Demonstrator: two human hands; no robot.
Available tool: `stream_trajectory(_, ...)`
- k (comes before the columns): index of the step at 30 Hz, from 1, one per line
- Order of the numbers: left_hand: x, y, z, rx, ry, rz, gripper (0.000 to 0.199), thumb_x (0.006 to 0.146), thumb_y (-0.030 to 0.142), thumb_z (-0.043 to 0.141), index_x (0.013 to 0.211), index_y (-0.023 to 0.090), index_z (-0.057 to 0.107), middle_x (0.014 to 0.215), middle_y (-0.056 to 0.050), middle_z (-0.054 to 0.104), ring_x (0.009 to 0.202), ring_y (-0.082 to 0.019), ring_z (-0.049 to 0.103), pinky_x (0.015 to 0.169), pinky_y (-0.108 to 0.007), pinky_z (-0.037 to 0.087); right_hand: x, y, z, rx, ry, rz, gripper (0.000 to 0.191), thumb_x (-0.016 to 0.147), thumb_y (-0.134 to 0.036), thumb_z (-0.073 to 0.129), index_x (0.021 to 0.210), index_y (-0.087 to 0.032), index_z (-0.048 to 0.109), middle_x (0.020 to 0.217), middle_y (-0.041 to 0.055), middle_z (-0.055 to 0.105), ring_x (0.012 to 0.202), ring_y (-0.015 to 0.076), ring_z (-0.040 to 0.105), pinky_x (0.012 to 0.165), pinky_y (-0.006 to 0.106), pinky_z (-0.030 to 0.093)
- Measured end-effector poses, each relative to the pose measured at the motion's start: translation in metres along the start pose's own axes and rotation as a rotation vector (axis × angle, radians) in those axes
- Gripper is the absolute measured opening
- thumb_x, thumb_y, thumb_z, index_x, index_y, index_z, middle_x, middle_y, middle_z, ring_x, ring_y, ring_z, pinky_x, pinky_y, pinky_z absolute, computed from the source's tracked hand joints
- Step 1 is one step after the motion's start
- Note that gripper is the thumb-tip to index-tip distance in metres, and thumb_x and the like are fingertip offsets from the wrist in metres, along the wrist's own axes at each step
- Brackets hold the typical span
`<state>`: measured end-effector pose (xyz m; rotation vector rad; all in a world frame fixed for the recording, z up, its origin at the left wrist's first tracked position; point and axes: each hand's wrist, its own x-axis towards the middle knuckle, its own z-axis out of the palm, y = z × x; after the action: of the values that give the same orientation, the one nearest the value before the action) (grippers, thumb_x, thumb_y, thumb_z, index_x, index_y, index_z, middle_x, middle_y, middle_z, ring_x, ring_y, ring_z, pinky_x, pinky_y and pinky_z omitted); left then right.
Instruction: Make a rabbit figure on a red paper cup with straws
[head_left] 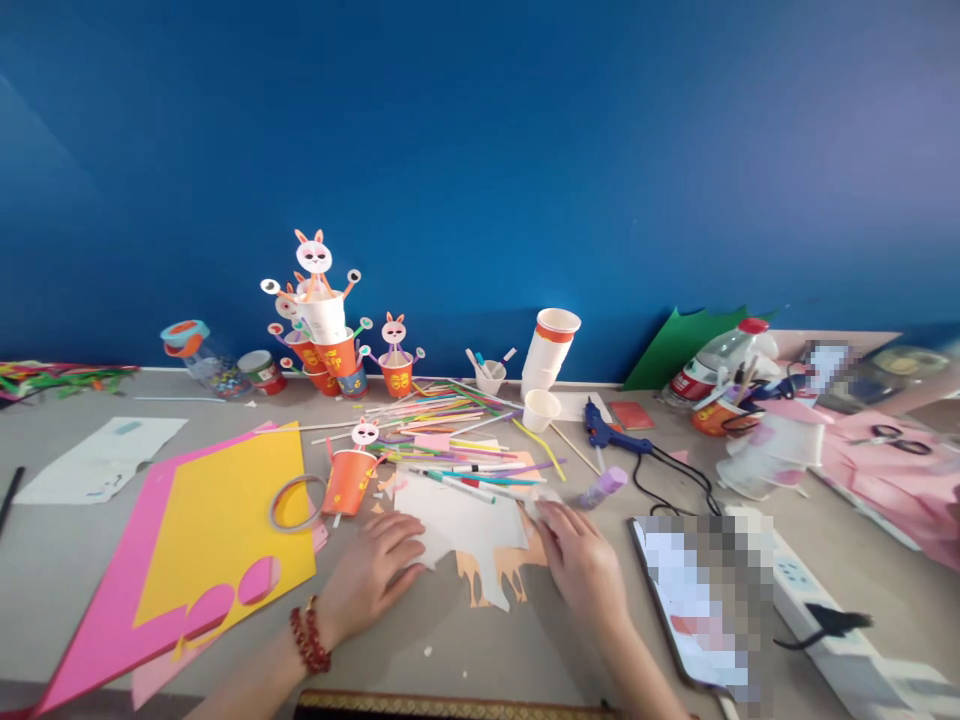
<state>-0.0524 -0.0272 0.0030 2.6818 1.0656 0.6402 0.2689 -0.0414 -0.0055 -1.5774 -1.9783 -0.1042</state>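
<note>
A white paper sheet [469,515] with a cut-out lower edge lies over a peach paper sheet [538,550] that has cut-out shapes. My left hand [375,570], with a beaded bracelet on its wrist, rests at the white paper's left edge, fingers apart. At the right edge, my right hand [583,560] has its fingers bent together over the papers; whatever is at its fingertips is blurred. Several felt-tip pens [450,485] lie across the top of the white sheet. Left of it stands an orange paper cup [349,482] with a rabbit face.
Yellow card [225,510] on pink card, with a tape roll [298,503], lies left. Rabbit cups [334,355] and coloured sticks [442,410] sit behind. To the right are a glue stick [604,487], glue gun [611,430], phone [690,610], power strip [795,580] and scissors [896,440].
</note>
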Motion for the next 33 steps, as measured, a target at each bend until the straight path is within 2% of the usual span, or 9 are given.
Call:
stream_trajectory(3, 0.015, 0.013, 0.005, -0.093, 0.007, -0.039, 0.023, 0.098, 0.029, 0.052, 0.118, 0.023, 0.061, 0.126, -0.009, 0.064, 0.121, -0.024, 0.057, 0.102, -0.042, 0.048, -0.005, -0.024, 0.0, 0.158, -0.103, -0.181, 0.022, 0.096, -0.013, 0.045, 0.109, -0.019, 0.063, 0.103, 0.0091, 0.074, 0.088, 0.0245, 0.067, 0.076, 0.035, 0.056)
stream_trajectory(6, 0.035, 0.028, 0.015, -0.177, -0.081, -0.051, 0.045, 0.095, 0.039, 0.058, 0.136, 0.023, 0.049, 0.136, -0.01, 0.057, 0.126, -0.025, 0.053, 0.106, -0.042, 0.046, -0.011, -0.043, 0.01, 0.239, -0.186, -0.257, 0.022, 0.094, -0.009, 0.047, 0.105, -0.018, 0.063, 0.099, 0.0089, 0.074, 0.084, 0.0238, 0.067, 0.073, 0.035, 0.056)
stream_trajectory(9, 0.053, 0.038, 0.03, -0.202, -0.109, -0.098, 0.06, 0.087, 0.043, 0.067, 0.138, 0.022, 0.045, 0.136, -0.011, 0.056, 0.125, -0.029, 0.052, 0.105, -0.046, 0.044, -0.015, -0.047, 0.018, 0.288, -0.215, -0.249, 0.023, 0.092, -0.006, 0.047, 0.103, -0.019, 0.063, 0.101, 0.0094, 0.074, 0.085, 0.023, 0.067, 0.073, 0.034, 0.058)
stream_trajectory(14, 0.062, 0.039, 0.045, -0.19, -0.082, -0.116, 0.047, 0.088, 0.042, 0.066, 0.127, 0.021, 0.052, 0.123, -0.011, 0.06, 0.115, -0.03, 0.054, 0.098, -0.048, 0.045, -0.02, -0.037, 0.014, 0.284, -0.169, -0.18, 0.029, 0.092, -0.009, 0.048, 0.117, -0.02, 0.06, 0.119, 0.0129, 0.068, 0.106, 0.0251, 0.066, 0.087, 0.038, 0.058)
stream_trajectory(18, 0.058, 0.039, 0.043, -0.216, -0.072, -0.095, 0.047, 0.088, 0.041, 0.065, 0.127, 0.019, 0.05, 0.123, -0.012, 0.06, 0.114, -0.029, 0.054, 0.099, -0.047, 0.044, -0.025, -0.032, 0.009, 0.271, -0.124, -0.106, 0.027, 0.092, -0.011, 0.049, 0.117, -0.019, 0.057, 0.112, 0.0127, 0.068, 0.104, 0.0268, 0.067, 0.085, 0.04, 0.057)
stream_trajectory(22, 0.055, 0.039, 0.042, -0.219, -0.078, -0.09, 0.049, 0.088, 0.042, 0.065, 0.129, 0.019, 0.05, 0.124, -0.012, 0.06, 0.115, -0.029, 0.054, 0.1, -0.047, 0.044, -0.025, -0.034, 0.01, 0.284, -0.157, -0.084, 0.023, 0.092, -0.012, 0.051, 0.113, -0.02, 0.057, 0.105, 0.0105, 0.069, 0.096, 0.0262, 0.067, 0.083, 0.04, 0.056)
stream_trajectory(26, 0.054, 0.04, 0.043, -0.215, -0.086, -0.067, 0.053, 0.089, 0.038, 0.065, 0.136, 0.022, 0.047, 0.128, -0.011, 0.059, 0.116, -0.029, 0.054, 0.101, -0.046, 0.045, -0.025, -0.034, 0.011, 0.294, -0.185, -0.058, 0.023, 0.091, -0.011, 0.051, 0.112, -0.02, 0.057, 0.105, 0.0102, 0.069, 0.096, 0.0263, 0.065, 0.083, 0.039, 0.055)
stream_trajectory(33, 0.053, 0.037, 0.045, -0.222, -0.109, -0.053, 0.055, 0.091, 0.041, 0.063, 0.138, 0.019, 0.045, 0.13, -0.012, 0.058, 0.118, -0.029, 0.053, 0.102, -0.048, 0.045, -0.029, -0.032, 0.013, 0.306, -0.19, -0.046, 0.025, 0.093, -0.012, 0.05, 0.116, -0.019, 0.056, 0.107, 0.0109, 0.068, 0.097, 0.0262, 0.064, 0.084, 0.04, 0.055)
